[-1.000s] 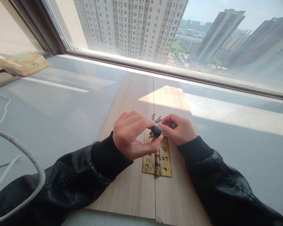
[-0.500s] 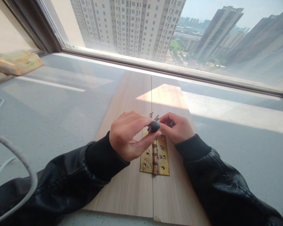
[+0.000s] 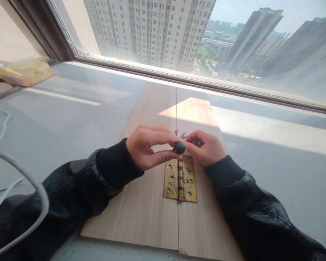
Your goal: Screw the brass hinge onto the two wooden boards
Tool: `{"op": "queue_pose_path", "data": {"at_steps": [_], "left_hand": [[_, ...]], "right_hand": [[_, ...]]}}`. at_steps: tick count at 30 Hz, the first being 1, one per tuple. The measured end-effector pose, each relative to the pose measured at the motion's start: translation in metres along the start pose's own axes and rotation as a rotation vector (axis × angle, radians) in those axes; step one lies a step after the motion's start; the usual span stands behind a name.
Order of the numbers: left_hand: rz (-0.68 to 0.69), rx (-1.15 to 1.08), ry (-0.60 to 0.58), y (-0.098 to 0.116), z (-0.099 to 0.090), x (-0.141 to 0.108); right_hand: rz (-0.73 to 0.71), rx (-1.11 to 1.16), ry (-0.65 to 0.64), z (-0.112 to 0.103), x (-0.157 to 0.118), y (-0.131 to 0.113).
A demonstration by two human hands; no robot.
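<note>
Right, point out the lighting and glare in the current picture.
Head view: sunlight falls on part of the boards and stripes the pale surface; head view: whitish haze veils the lower window; head view: the hinge sits in shade, its holes discernible.

Left grip (image 3: 143,148) pinched, right grip (image 3: 208,149) curled near it.

Bright daylight streams through a large window (image 3: 54,32), laying hard-edged sunlit patches across two wood-grain boards (image 3: 141,217) and a speckled pale sill (image 3: 277,130). Milky glare washes the lower glass (image 3: 157,61), high-rise towers (image 3: 149,29) look hazy, and wide-angle distortion stretches black leather sleeves (image 3: 256,208) toward the lower corners.
</note>
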State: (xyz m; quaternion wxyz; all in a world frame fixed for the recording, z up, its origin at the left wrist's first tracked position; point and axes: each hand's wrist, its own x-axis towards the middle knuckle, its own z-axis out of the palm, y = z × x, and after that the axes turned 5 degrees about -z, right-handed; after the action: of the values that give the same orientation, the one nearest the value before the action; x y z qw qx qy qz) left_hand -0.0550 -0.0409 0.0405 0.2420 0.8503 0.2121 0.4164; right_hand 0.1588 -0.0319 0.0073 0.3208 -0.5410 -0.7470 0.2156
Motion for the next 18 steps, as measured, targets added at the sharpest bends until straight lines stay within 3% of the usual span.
{"op": "queue_pose_path", "data": {"at_steps": [4,10,14,18], "left_hand": [[-0.048,-0.003,0.109,0.000,0.003,-0.002],[0.039,0.271,0.202,0.010,0.008,0.001],[-0.081,0.303,0.274,0.013,0.011,0.000],[-0.237,0.668,0.230,0.016,0.012,-0.002]], "right_hand": [[-0.001,-0.005,-0.005,0.000,0.000,0.000],[0.001,-0.007,0.008,0.001,0.000,0.000],[-0.002,0.003,0.015,0.001,-0.001,0.000],[-0.004,0.010,0.021,0.001,-0.001,-0.001]]}}
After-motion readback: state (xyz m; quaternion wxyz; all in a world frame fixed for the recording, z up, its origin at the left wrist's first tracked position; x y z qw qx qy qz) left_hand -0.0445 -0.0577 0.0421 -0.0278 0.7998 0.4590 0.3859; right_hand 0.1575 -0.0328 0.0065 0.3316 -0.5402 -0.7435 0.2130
